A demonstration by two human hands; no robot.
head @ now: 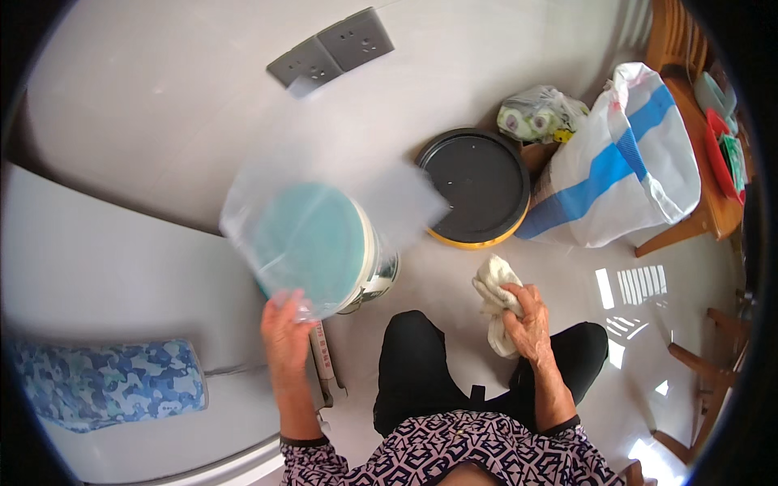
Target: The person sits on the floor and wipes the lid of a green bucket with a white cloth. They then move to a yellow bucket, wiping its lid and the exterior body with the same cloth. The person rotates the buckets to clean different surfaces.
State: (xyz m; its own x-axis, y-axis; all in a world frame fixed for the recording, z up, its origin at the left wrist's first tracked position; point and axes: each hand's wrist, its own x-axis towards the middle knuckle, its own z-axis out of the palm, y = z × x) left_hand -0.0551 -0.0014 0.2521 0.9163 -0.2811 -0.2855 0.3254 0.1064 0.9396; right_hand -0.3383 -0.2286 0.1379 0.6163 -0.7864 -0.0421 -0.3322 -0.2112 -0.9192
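Observation:
My left hand (287, 328) grips the edge of a clear plastic sheet or bag (401, 197), blurred and spread out above a bucket. Through it shows the teal lid (310, 243) of that bucket; the bucket's pale wall (383, 273), with a dark printed pattern, stands on the floor. My right hand (529, 322) holds a crumpled cream cloth (498, 291) above the floor, in front of my right knee. Beyond the cloth is a round container with a black lid (474, 182) and a yellow rim below it.
A white woven sack with blue stripes (608, 182) stands at the right, by a wooden chair (723, 212) bearing a red basin (717, 158). Behind it lies a clear bag of rolls (535, 115). Wall sockets (334, 51) are above; a grey appliance with a camouflage-patterned cover (115, 383) is left.

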